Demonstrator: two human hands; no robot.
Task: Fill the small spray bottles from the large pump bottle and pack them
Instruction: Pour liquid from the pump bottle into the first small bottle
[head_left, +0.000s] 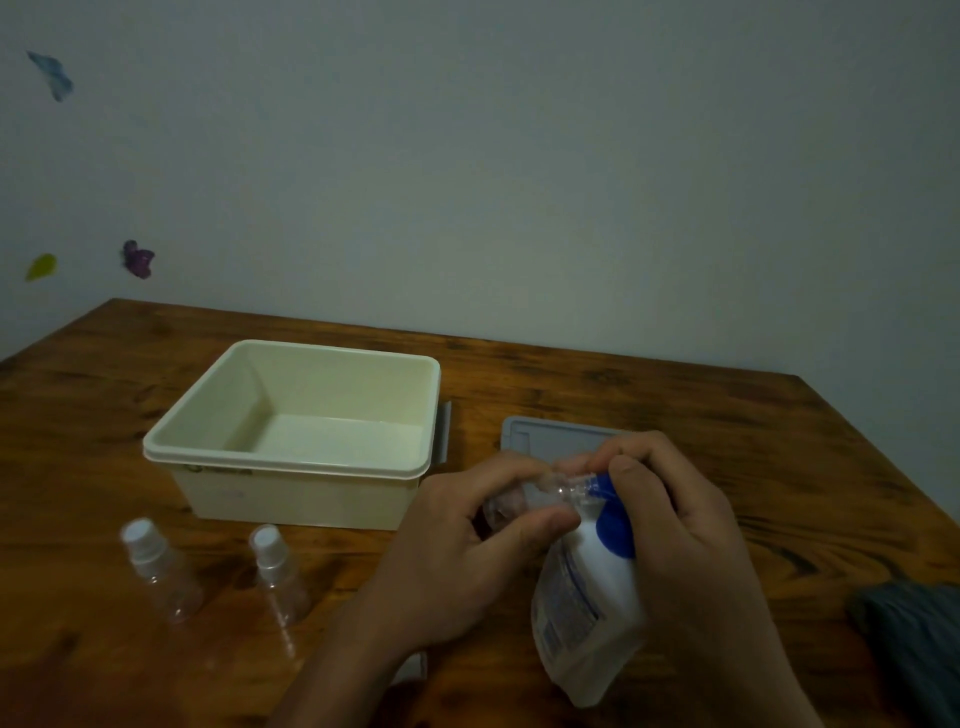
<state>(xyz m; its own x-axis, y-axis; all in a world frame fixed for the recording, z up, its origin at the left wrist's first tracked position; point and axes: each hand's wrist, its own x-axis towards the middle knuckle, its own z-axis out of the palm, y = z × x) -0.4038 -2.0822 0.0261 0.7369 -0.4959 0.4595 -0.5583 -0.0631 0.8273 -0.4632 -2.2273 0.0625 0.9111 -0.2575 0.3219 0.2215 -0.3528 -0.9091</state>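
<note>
Left hand (457, 545) grip pinches a small spray bottle (535, 493) lying sideways, neck pointing right at the blue nozzle of the pump bottle (587, 592). Right hand (675, 519) grips the pump head. Mouth and nozzle touch, near the tabletop's (727, 415) front-right edge.

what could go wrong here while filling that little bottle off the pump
1. The left hand holds the small clear bottle tilted, its narrow neck at the blue pump nozzle; liquid could miss and drip onto the wooden table.
2. The right hand presses on the pump bottle, which leans; it might slip or tip.
3. The two capped spray bottles stand near the left forearm and could get knocked over.
</note>
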